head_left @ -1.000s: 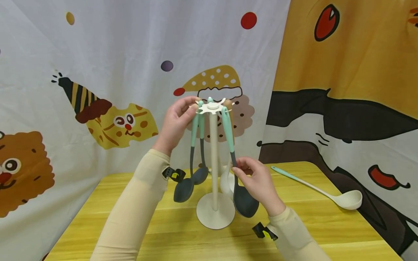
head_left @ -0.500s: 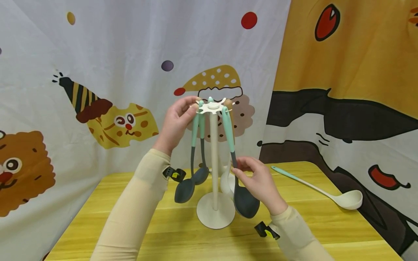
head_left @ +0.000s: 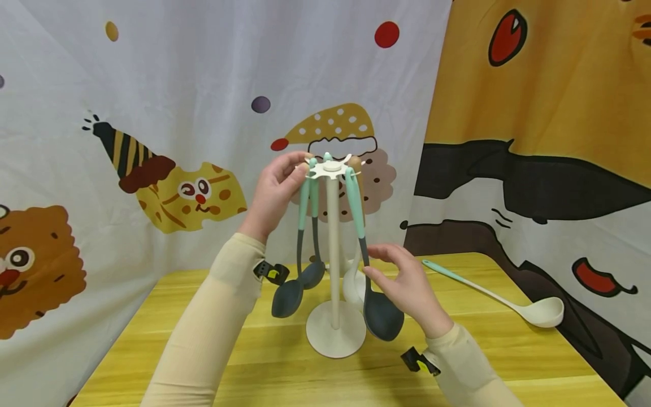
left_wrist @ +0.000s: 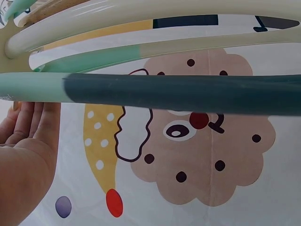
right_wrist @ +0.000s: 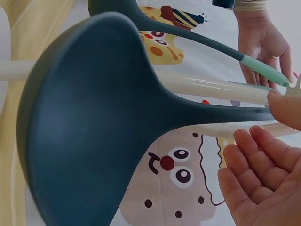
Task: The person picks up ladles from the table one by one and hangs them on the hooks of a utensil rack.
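A cream utensil rack stands upright with several utensils hanging from its hooks. At its top left, the fingertips and thumb of my left hand pinch the rim, right beside the mint handle of a dark spoon. I cannot tell whether that handle is in the pinch too. On the right hangs a dark soup ladle with a mint handle. Beside its shaft is my right hand, thumb and fingers spread apart. The right wrist view has the ladle's bowl large, with loose fingers below the shaft.
A white ladle with a mint handle lies at the right of the wooden table. Behind the rack's pole hang another dark spoon, a white utensil and a brown-handled one. A printed curtain closes off the back.
My right hand's thumb and fingers have parted from the dark ladle's shaft, and the hand has shifted slightly right. The left hand stays at the rack's top; the ladle hangs almost unmoved.
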`<state>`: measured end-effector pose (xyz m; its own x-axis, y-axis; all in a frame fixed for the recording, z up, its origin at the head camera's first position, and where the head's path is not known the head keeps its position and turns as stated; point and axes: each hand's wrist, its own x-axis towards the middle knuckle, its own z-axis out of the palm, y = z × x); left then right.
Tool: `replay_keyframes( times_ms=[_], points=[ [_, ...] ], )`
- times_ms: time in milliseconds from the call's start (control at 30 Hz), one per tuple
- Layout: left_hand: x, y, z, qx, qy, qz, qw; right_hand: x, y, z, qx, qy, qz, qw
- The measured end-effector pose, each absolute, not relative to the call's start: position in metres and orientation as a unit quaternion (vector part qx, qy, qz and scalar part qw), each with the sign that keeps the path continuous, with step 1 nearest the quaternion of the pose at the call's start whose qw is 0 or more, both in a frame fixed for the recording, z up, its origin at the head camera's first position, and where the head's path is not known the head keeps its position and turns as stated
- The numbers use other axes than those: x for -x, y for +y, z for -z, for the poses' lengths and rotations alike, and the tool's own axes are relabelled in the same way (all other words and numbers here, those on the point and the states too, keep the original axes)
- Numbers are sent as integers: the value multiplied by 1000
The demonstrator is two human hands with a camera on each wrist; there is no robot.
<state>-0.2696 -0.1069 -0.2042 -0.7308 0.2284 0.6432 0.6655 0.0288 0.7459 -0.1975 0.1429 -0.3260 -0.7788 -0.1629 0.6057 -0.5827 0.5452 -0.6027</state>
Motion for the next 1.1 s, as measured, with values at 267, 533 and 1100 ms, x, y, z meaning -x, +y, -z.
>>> replay_keyframes(
  times_ms=[267,533,1100],
  points=[
    [269,-106,204,323,-694,619,177,196,151,330,-245,-842,-404,262],
    [269,-106,204,323,-692,621,175,197,157,336,-288,-830,-385,281],
    [269,-106,204,324,-695,616,179,196,171,344,-314,-847,-356,239]
  ],
)
